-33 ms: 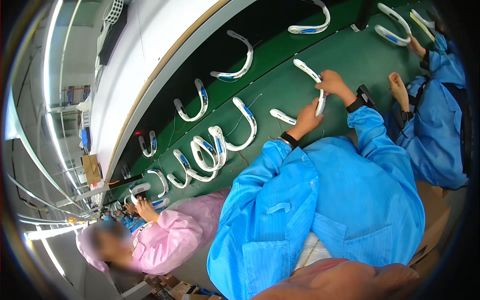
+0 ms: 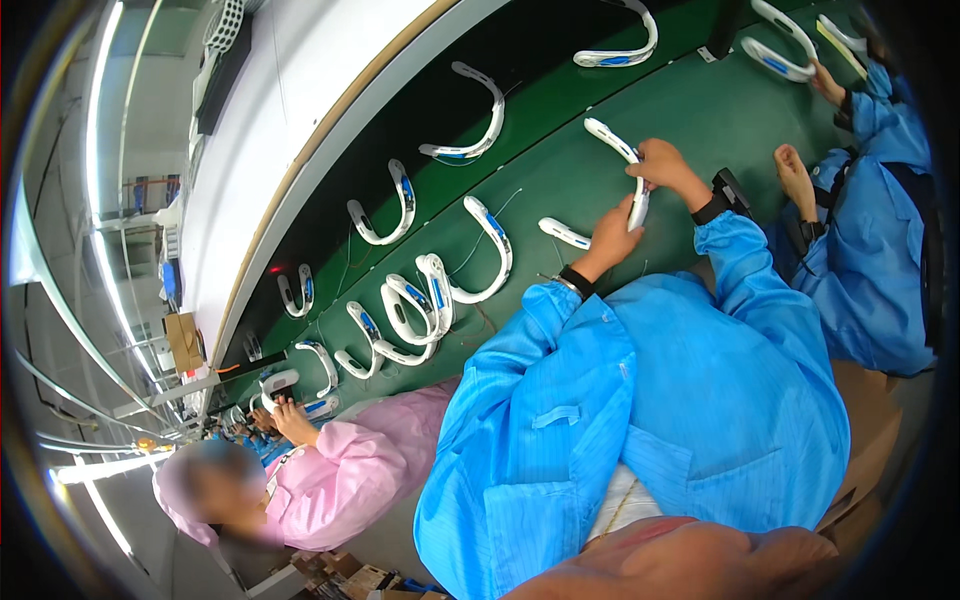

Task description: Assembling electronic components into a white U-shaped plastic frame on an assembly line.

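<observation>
Both forearms reach over the green workbench (image 2: 690, 108), wrists bent inward. The left hand (image 2: 617, 238) curls its fingers around the lower bend of a white curved neckband (image 2: 611, 137); the right hand (image 2: 660, 165) pinches it just above. Bare bench lies rightward; a loose neckband (image 2: 506, 262) sits left, a long seam (image 2: 545, 138) beyond.

Looks like a factory, judging by a long green workbench (image 2: 555, 175), repeated white U-shaped parts (image 2: 509, 254), a pink smock (image 2: 370, 450) and blue smocks (image 2: 715, 360).
</observation>
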A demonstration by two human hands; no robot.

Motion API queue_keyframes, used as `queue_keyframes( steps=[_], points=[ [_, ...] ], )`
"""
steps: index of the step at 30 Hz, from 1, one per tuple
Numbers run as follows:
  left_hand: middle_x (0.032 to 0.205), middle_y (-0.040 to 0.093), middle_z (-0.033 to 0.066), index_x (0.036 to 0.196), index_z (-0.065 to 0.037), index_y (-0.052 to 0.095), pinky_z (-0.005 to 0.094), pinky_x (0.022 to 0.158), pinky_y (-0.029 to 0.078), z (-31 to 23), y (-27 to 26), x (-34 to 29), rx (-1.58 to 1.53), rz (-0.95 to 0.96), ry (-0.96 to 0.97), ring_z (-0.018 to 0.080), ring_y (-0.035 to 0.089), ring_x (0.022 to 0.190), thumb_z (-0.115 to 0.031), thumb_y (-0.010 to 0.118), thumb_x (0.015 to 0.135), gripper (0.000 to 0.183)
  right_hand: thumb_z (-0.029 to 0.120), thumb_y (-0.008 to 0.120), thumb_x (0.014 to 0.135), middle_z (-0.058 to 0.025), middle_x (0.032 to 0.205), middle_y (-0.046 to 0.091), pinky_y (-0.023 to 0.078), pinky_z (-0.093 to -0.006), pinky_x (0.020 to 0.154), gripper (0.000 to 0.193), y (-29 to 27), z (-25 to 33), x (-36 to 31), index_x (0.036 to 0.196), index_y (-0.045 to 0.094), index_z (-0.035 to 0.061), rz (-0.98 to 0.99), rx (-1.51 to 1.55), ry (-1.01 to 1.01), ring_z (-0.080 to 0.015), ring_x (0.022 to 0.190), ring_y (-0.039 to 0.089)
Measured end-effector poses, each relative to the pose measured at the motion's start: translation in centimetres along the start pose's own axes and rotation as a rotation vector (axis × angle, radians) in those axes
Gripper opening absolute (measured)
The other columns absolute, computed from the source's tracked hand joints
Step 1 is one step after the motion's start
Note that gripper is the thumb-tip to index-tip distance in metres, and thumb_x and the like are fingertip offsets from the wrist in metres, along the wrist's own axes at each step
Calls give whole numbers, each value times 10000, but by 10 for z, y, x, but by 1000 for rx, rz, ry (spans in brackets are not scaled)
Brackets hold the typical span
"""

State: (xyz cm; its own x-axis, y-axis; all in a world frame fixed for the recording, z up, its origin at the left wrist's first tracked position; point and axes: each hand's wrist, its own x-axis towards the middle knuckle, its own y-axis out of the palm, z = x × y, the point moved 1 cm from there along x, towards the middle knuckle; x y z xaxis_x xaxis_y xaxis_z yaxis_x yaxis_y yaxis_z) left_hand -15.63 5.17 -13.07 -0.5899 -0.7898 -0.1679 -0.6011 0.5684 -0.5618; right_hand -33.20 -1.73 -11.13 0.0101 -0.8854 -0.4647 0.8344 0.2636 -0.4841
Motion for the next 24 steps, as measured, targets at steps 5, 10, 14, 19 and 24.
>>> queue_keyframes(
  steps=[5,10,14,19,24],
  points=[
    [1050,622,170,1286,10,454,326,792,483,-11,-26,-1,-339,-51,-19,263,622,881,12,628,745,569,267,597,871,-40,727,619,438,-219,444,317,-18,6,-20,1000,617,-22,-9,443,-119,-93,535,541],
    [1118,596,107,1327,4,417,266,761,510,-58,-59,-8,-969,23,-123,155,613,851,66,586,796,560,338,586,887,-61,886,626,496,-251,585,429,-27,15,-63,1154,568,3,-168,650,-92,-118,761,606],
    [1107,600,107,1310,4,431,276,770,523,-76,-69,-9,-1116,61,-116,160,621,866,46,603,801,540,201,570,899,-66,1035,635,500,-283,797,316,-6,39,-90,1144,573,1,156,1093,-254,-135,917,614],
    [1101,606,100,1287,17,449,293,802,520,-85,-74,-9,-1112,74,-95,177,631,894,7,633,805,516,89,584,858,-105,1055,648,500,-319,852,285,-1,49,-99,1122,582,-19,116,1109,-277,-166,927,629],
    [1100,619,108,1244,22,507,271,833,496,-67,-87,-8,-770,45,-50,159,621,929,-40,645,828,443,108,595,866,-120,1049,652,509,-341,859,292,-2,41,-91,1127,578,-24,160,1135,-307,-193,928,642]
  ],
)
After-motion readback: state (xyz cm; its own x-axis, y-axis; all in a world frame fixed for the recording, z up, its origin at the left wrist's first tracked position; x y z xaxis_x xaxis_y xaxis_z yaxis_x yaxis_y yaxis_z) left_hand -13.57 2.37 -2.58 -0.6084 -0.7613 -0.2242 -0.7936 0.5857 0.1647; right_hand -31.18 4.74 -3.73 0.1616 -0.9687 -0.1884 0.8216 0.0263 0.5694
